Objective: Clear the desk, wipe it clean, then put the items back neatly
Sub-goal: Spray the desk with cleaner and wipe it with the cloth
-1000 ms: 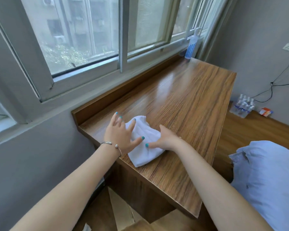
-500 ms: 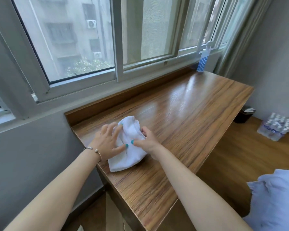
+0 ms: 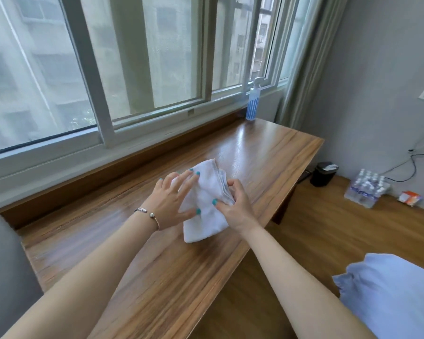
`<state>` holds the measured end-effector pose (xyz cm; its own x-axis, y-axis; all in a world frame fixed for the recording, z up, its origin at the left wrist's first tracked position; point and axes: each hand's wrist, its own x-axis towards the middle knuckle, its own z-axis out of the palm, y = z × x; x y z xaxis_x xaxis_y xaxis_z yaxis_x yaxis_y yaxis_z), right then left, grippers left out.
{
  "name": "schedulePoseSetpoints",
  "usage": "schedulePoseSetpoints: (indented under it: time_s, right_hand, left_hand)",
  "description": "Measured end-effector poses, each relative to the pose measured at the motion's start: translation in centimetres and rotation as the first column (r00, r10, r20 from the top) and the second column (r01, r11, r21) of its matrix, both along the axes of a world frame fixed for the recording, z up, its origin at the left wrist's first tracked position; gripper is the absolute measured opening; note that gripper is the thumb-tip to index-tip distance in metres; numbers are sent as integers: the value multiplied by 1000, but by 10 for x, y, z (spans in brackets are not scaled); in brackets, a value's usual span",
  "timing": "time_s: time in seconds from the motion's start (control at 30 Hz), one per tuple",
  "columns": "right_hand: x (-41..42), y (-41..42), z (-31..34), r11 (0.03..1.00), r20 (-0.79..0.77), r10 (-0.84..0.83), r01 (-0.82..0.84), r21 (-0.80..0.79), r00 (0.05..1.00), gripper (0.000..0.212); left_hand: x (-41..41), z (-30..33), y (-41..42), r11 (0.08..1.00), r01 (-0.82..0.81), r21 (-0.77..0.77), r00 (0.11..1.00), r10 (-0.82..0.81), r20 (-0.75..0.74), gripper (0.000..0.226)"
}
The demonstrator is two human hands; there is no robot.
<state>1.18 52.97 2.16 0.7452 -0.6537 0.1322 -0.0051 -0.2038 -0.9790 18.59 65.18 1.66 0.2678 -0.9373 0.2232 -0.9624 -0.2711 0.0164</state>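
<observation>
- The wooden desk (image 3: 267, 152) runs along under a wide window (image 3: 132, 69), its grain glossy with reflected daylight; a raised wooden lip lines its far edge against the sill
- A white cloth (image 3: 206, 206), folded and bunched, lies on the desk top near its middle; the left hand (image 3: 170, 204) presses flat on the cloth's left side, fingers straight and spread; the right hand (image 3: 235, 204) grips the cloth's right edge, fingers curled over the folds, thumb on top
- A blue-and-white spray bottle (image 3: 252, 104) stands upright at the desk's far corner, beside the curtain (image 3: 304, 69)
- On the wooden floor (image 3: 328, 228) to the right: a small black bin (image 3: 322, 173), a wrapped pack of water bottles (image 3: 366, 189), a small orange-and-white packet (image 3: 410, 198); a cable trails along the grey wall
- A pale blue pillow (image 3: 389, 289) is cut off at the lower right; the view through the window is blurred; the bottle's label cannot be read
</observation>
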Motion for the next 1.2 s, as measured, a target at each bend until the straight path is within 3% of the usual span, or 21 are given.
schedulePoseSetpoints:
  time_s: [0.2,0.37,0.5,0.6,0.7,0.83,0.97,1.1,1.2]
  right_hand:
    - [-3,-108,18,995,62,-71,75,-59,996,34]
    - [19,-195,45,998,68,-47,50,-42,997,35]
    - [42,-263,56,997,47,-23,26,-74,999,34]
    - [56,-306,56,998,50,-25,28,-58,998,33]
    - [64,-343,54,999,81,-34,37,-35,996,34]
    - [70,-384,45,1000,103,-18,18,1,995,34]
    - [73,-422,35,998,98,-1,-5,56,995,35]
    - [75,-463,24,964,83,106,-123,237,991,36]
    - [74,-495,22,836,155,176,-231,498,972,37]
  left_hand:
    - [2,17,-116,999,3,-53,1000,-4,-20,94]
    - [27,15,-196,996,-61,-59,986,51,-161,70]
    - [48,17,-252,991,-121,-66,964,101,-247,63]
    - [59,9,-292,984,-141,-111,876,71,-477,63]
    - [51,7,-326,963,-138,-230,719,-63,-693,65]
    - [40,6,-371,929,-142,-342,613,-189,-768,61]
    - [40,1,-409,880,-229,-415,600,-209,-772,71]
    - [38,-6,-446,804,-302,-513,640,-228,-734,77]
    - [37,-10,-475,732,-330,-596,686,-247,-684,78]
